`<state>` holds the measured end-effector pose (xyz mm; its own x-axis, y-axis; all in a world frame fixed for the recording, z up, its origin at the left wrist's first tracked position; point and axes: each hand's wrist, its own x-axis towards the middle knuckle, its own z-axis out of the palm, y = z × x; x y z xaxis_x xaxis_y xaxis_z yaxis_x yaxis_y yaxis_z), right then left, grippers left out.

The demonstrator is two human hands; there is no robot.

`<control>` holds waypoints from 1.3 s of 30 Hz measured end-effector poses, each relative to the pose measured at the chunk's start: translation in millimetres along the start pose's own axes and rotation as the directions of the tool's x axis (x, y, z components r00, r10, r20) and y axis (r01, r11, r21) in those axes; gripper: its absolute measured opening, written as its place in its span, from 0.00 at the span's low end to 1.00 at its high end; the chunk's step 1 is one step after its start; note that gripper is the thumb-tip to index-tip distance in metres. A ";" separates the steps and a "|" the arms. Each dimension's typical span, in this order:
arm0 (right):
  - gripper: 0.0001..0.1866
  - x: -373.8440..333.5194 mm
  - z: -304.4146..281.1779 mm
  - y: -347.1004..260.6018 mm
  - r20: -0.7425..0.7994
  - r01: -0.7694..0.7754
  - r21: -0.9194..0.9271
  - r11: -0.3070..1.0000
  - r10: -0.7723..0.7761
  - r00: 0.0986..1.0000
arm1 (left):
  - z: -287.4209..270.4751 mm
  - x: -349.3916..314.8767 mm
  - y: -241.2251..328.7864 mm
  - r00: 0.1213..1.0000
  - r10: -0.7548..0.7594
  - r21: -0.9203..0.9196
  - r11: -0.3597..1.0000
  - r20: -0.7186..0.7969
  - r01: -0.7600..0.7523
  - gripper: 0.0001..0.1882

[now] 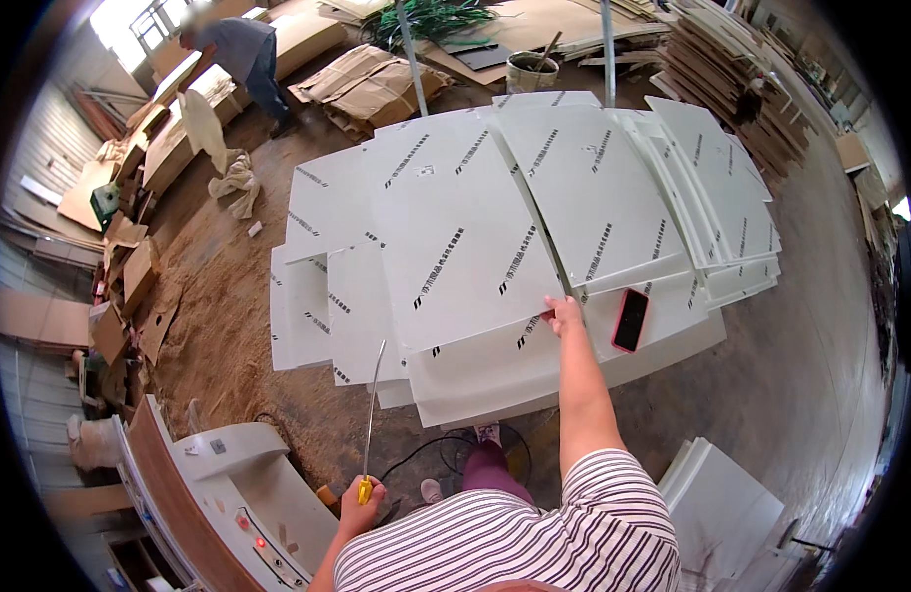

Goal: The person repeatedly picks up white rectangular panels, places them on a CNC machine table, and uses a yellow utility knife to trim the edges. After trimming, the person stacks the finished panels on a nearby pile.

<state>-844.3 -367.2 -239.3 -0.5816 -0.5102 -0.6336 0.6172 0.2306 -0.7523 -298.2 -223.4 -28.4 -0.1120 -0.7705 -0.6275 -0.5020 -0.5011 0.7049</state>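
My left hand [357, 508] is closed around the yellow handle of a long, thin-shafted screwdriver [373, 405]. The shaft points up and away, its tip in front of the near left boards. With my right arm stretched forward, my right hand [562, 314] grips the near right corner of a large white panel [451, 252]. Repeated dark print runs across this panel, which lies on a stack of similar ones. The fingertips are partly hidden at its edge. Just right of that hand, a phone in a red case [630, 320] rests on another white panel [663, 306].
A white machine with red-lit buttons [248, 483] stands at lower left. White boards [722, 503] lean at lower right. Beyond are a bucket [531, 72], stacked brown boards [712, 69] and a bent-over person [240, 54]. A black cable [426, 449] crosses the dusty floor near my feet.
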 end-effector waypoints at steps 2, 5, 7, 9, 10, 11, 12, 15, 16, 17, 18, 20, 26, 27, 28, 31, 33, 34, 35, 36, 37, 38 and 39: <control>0.21 -1.8 -5.4 -1.1 0.070 -0.037 0.040 0.999 0.034 0.997 | 2.5 4.2 5.1 0.999 0.030 -0.004 1.000 -0.016 -0.030 0.06; 0.21 -32.7 -2.7 10.5 0.157 -0.078 0.121 0.990 0.059 0.986 | -1.9 14.6 8.6 0.994 0.095 0.051 0.994 -0.050 -0.092 0.06; 0.21 -54.3 -12.9 15.3 0.189 -0.098 0.177 0.979 0.064 0.980 | -1.9 17.9 21.1 0.990 0.108 -0.041 0.993 -0.085 -0.112 0.06; 0.22 -79.4 -25.5 14.6 0.214 -0.076 0.202 0.976 0.032 0.976 | -6.7 22.3 20.0 0.987 0.108 -0.139 0.982 -0.122 -0.125 0.06; 0.22 -87.4 -34.8 14.2 0.149 -0.055 0.214 0.975 0.023 0.989 | -9.3 23.7 20.5 0.987 0.109 -0.151 0.980 -0.122 -0.127 0.07; 0.21 -93.9 -48.1 12.7 0.084 -0.034 0.225 0.974 0.015 0.996 | -9.5 25.6 20.8 0.986 0.127 -0.180 0.973 -0.110 -0.146 0.07; 0.21 -102.2 -62.7 11.7 0.020 -0.011 0.234 0.972 0.006 1.000 | -9.4 27.2 19.5 0.984 0.146 -0.210 0.964 -0.101 -0.165 0.07; 0.21 -118.0 -114.9 22.8 0.129 -0.016 0.154 0.988 -0.005 0.992 | -1.9 42.3 8.3 0.971 0.225 -0.163 0.958 -0.080 -0.235 0.06; 0.21 -125.4 -132.7 28.8 0.185 -0.042 0.103 0.994 0.022 0.982 | 1.3 47.0 8.4 0.970 0.236 -0.141 0.960 -0.052 -0.241 0.06; 0.22 -133.0 -144.9 32.5 0.236 -0.066 0.051 0.996 0.052 0.970 | 5.1 51.5 8.2 0.969 0.246 -0.118 0.962 -0.021 -0.247 0.06; 0.22 -142.1 -147.0 31.0 0.218 -0.143 -0.062 0.988 0.154 0.964 | 10.5 57.9 3.4 0.967 0.253 -0.096 0.963 -0.006 -0.253 0.07; 0.22 -169.1 -142.0 19.5 0.145 -0.299 -0.281 0.912 0.348 0.926 | 22.2 68.2 3.7 0.967 0.251 -0.046 0.967 0.036 -0.249 0.08; 0.19 -193.2 -171.9 17.8 0.011 -0.130 -0.418 0.899 0.148 0.989 | 47.6 90.5 20.0 0.933 0.347 0.130 0.925 0.097 -0.358 0.09; 0.19 -198.4 -177.3 8.1 -0.020 -0.091 -0.423 0.901 0.092 0.996 | 48.8 91.2 26.9 0.924 0.372 0.115 0.917 0.090 -0.381 0.09; 0.17 -204.1 -177.0 -6.5 0.015 0.001 -0.389 0.921 0.006 1.000 | 47.1 90.7 34.4 0.914 0.398 0.102 0.909 0.076 -0.404 0.08; 0.11 -221.4 -168.7 -66.9 0.104 0.281 -0.369 0.886 -0.261 0.960 | 40.9 86.1 76.0 0.941 0.339 -0.201 0.921 -0.008 -0.334 0.06; 0.10 -262.5 -127.7 -121.2 0.085 0.365 -0.424 0.829 -0.364 0.927 | 34.7 79.6 107.1 0.948 0.311 -0.440 0.844 -0.067 -0.308 0.06; 0.11 -279.5 -112.1 -139.9 0.114 0.435 -0.406 0.803 -0.428 0.896 | 31.6 77.8 123.1 0.936 0.338 -0.530 0.779 -0.098 -0.336 0.05; 0.12 -293.4 -97.3 -154.7 0.145 0.504 -0.386 0.773 -0.488 0.861 | 28.6 75.2 137.8 0.924 0.358 -0.611 0.704 -0.135 -0.362 0.05; 0.12 -304.6 -85.1 -165.8 0.173 0.569 -0.363 0.738 -0.546 0.820 | 26.8 72.3 152.1 0.915 0.379 -0.649 0.663 -0.138 -0.373 0.05; 0.13 -314.9 -73.7 -174.3 0.191 0.606 -0.419 0.676 -0.587 0.787 | 25.5 67.8 166.1 0.906 0.398 -0.682 0.624 -0.143 -0.382 0.05; 0.13 -324.4 -62.7 -181.3 0.209 0.639 -0.473 0.606 -0.627 0.750 | 24.1 65.3 178.8 0.897 0.418 -0.714 0.583 -0.146 -0.388 0.05; 0.13 -329.6 -57.2 -184.6 0.231 0.667 -0.521 0.533 -0.664 0.711 | 23.0 63.8 190.7 0.894 0.430 -0.707 0.594 -0.126 -0.385 0.06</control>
<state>-796.9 -194.3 98.1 -0.7014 -0.7069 0.0911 -0.3351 0.2142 -0.9175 -420.8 -359.1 58.4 -0.2080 -0.9539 -0.2165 0.3511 -0.2794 0.8937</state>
